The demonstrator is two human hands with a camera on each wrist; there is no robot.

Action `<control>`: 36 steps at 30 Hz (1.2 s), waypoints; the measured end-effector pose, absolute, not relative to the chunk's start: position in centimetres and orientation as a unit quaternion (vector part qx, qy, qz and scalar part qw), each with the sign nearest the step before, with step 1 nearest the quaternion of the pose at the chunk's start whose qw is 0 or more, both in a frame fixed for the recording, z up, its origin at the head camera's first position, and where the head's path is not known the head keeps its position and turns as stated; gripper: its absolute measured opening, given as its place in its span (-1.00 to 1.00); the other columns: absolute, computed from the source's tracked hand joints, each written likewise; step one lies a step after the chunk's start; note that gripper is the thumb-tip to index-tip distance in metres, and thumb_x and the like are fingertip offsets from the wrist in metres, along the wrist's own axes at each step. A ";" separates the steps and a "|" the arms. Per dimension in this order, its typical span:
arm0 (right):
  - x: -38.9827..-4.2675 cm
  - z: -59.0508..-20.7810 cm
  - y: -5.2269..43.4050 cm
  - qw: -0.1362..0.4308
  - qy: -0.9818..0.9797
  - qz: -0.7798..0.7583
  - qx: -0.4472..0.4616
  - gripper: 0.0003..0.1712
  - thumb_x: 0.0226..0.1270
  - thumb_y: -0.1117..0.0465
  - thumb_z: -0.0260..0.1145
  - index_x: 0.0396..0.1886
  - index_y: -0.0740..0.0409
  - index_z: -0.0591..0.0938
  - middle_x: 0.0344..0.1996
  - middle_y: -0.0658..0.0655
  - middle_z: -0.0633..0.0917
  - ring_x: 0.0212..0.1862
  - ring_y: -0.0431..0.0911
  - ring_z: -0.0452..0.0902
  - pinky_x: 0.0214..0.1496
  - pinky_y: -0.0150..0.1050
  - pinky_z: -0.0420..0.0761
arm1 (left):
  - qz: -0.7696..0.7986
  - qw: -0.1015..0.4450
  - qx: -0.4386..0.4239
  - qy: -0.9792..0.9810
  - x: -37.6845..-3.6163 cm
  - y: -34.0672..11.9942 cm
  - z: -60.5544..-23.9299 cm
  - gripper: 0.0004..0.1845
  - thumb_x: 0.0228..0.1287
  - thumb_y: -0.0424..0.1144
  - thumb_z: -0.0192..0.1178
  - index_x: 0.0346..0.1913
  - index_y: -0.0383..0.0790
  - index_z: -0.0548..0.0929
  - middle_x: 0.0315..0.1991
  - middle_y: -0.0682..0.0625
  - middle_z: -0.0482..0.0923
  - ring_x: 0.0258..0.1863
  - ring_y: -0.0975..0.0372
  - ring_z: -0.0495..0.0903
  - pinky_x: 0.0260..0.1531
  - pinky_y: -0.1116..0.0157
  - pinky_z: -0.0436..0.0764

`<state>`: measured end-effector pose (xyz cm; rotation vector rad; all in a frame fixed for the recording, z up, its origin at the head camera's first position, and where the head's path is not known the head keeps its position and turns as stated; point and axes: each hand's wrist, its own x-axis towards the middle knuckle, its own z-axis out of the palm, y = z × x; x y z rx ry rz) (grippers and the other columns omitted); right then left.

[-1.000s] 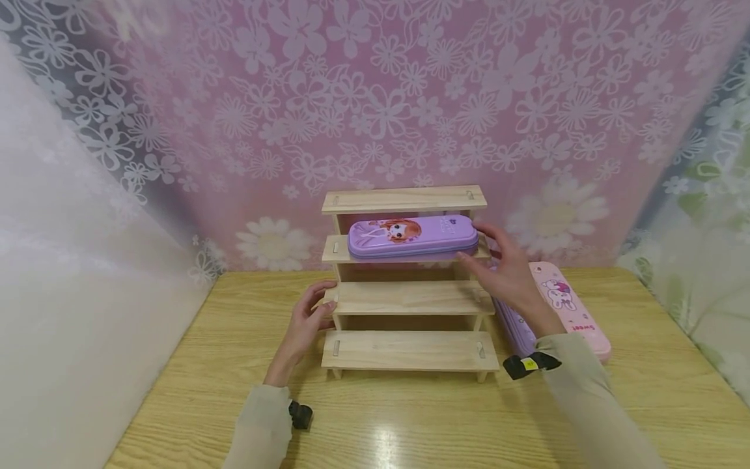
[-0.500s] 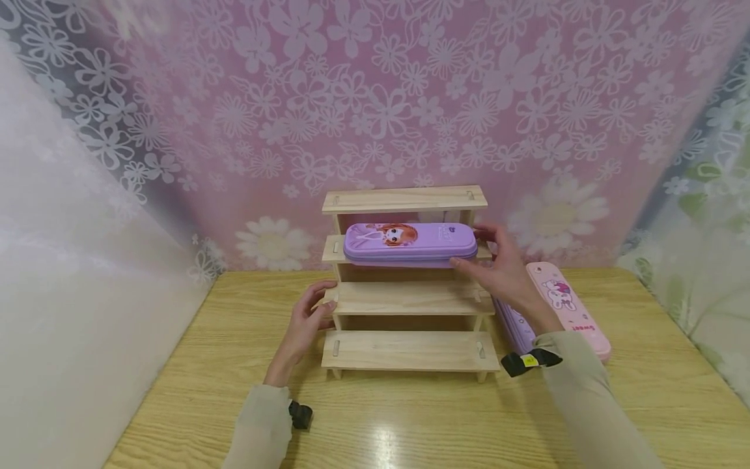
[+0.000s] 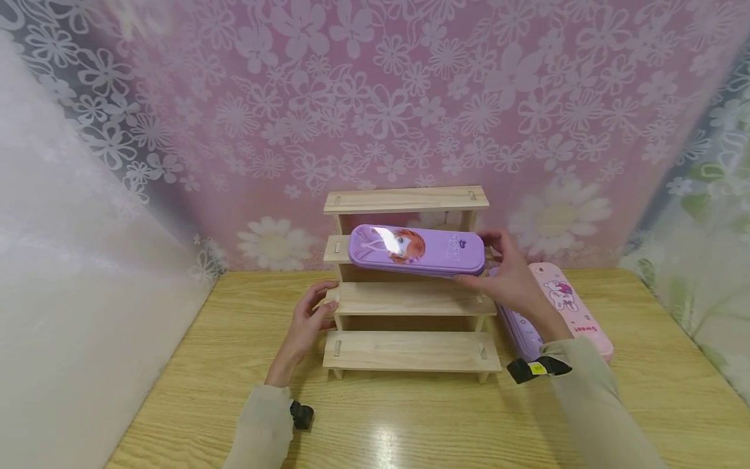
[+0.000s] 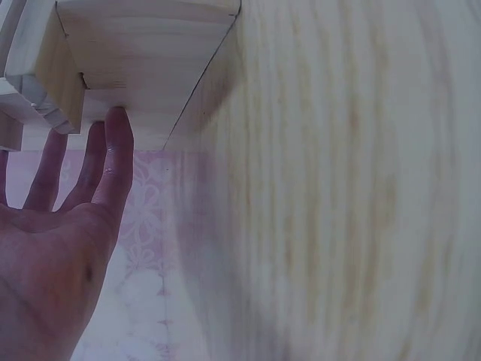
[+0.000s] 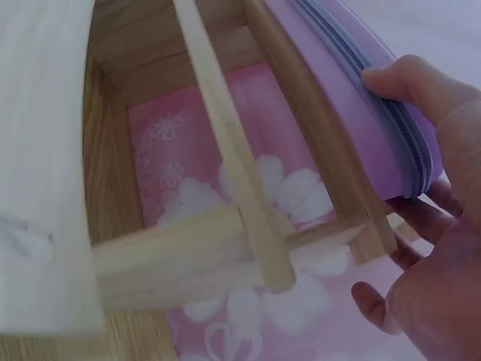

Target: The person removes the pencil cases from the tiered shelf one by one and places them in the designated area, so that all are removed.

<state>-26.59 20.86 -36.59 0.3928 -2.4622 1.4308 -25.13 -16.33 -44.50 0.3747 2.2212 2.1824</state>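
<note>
A purple pencil case [image 3: 418, 251] with a printed doll face is in my right hand [image 3: 511, 277], its right end pinched between thumb and fingers. The right wrist view shows the thumb by its zipper [image 5: 361, 75] and the fingers underneath. The case is tilted, its right end lower, and overlaps the second tier from the top [image 3: 335, 249] of a stepped wooden shelf [image 3: 410, 352]. My left hand [image 3: 305, 319] holds the shelf's left side at the tier below, thumb at the front. In the left wrist view its fingers [image 4: 113, 162] reach up to the wood.
Right of the shelf, a pink pencil case [image 3: 577, 319] with a rabbit print lies on the wooden table [image 3: 375, 417]. Another purple case [image 3: 518, 332] lies beside it, partly under my right forearm. A pink floral curtain [image 3: 375, 98] hangs behind the shelf.
The purple pencil case has come forward and down from the second tier in my right hand, and its front has tipped. My left hand has stayed on the shelf.
</note>
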 end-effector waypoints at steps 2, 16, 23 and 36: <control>-26.1 -36.7 21.1 0.155 -0.854 0.477 0.137 -0.03 -0.21 0.15 0.63 0.23 0.10 0.31 0.08 0.08 0.48 0.12 -0.13 0.32 0.14 -0.15 0.31 | 0.694 0.005 0.116 0.710 -25.1 -16.2 -44.4 -0.57 0.37 -0.35 0.05 0.27 -0.30 0.35 0.16 -0.22 0.41 -0.14 0.23 0.57 -0.25 0.11 0.69; -21.3 -36.1 23.7 0.205 -0.847 0.471 0.139 -0.03 -0.25 0.44 0.59 0.25 0.20 0.34 -0.04 -0.07 0.47 -0.09 -0.23 0.37 -0.19 -0.67 0.44 | 0.696 0.004 0.118 0.708 -25.2 -16.4 -44.6 -0.56 0.37 -0.32 0.06 0.27 -0.27 0.35 0.18 -0.29 0.36 -0.15 0.20 0.60 -0.25 0.11 0.69; -21.1 -39.2 28.2 0.214 -0.846 0.476 0.109 0.02 -0.25 0.41 0.60 0.29 0.06 0.33 0.00 -0.12 0.47 -0.05 -0.24 0.37 -0.16 -0.69 0.44 | 0.698 0.006 0.111 0.707 -25.1 -16.3 -44.4 -0.57 0.37 -0.33 0.07 0.27 -0.26 0.36 0.16 -0.24 0.38 -0.16 0.19 0.60 -0.23 0.05 0.68; -17.7 -40.9 34.7 0.276 -0.834 0.477 0.020 -0.06 -0.25 0.55 0.53 0.23 0.09 0.40 0.01 -0.20 0.47 -0.11 -0.35 0.39 -0.15 -0.75 0.45 | 0.689 0.008 0.123 0.714 -25.2 -16.5 -44.6 -0.52 0.37 -0.30 0.07 0.30 -0.32 0.31 0.15 -0.19 0.37 -0.15 0.21 0.58 -0.22 0.03 0.67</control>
